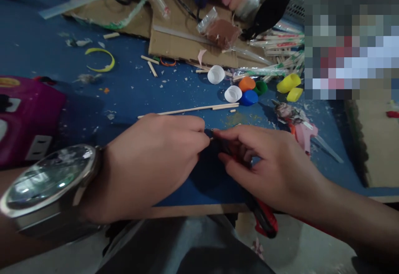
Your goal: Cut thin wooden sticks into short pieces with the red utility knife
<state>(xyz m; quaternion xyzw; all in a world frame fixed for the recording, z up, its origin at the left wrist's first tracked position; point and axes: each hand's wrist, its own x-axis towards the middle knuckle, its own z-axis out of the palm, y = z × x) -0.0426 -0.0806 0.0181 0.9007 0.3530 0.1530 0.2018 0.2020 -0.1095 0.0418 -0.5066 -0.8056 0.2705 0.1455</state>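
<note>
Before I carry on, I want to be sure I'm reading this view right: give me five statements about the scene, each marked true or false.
1. The right hand holds a red-and-black tool. True.
2. The watch is on the right wrist. False: it is on the left wrist.
3. The fingers of the left hand are spread flat on the table. False: they are curled in.
4. A long wooden stick lies beyond the left hand, on the blue table. True.
5. The pink glue gun is in the left hand. False: it lies on the table, beyond the right hand.
</note>
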